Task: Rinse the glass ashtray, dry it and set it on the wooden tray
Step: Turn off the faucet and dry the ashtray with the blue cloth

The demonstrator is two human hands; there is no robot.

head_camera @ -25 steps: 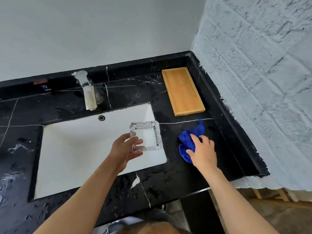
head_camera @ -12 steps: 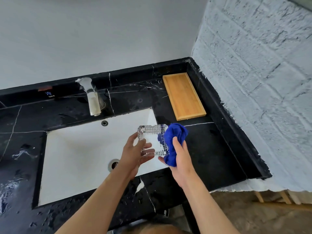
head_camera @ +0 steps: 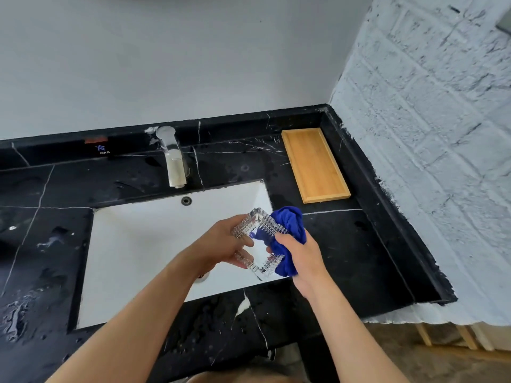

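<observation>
Glass ashtray (head_camera: 258, 241) hangs tilted above the sink (head_camera: 143, 244), left hand (head_camera: 221, 244) fingers clamped on its edge. Right hand (head_camera: 300, 251) fingers grip a blue cloth (head_camera: 290, 230), seemingly pressed against its rim. Wooden tray (head_camera: 315, 164) lies beyond the sink.

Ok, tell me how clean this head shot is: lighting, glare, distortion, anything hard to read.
Head view: soft, even light with no hard shadows; wide-angle bending curves the counter edges and brick wall; wet patches glint on the counter's left side; the glass ashtray is hard to outline against the white sink, clearer against the blue cloth; focus looks sharp.
</observation>
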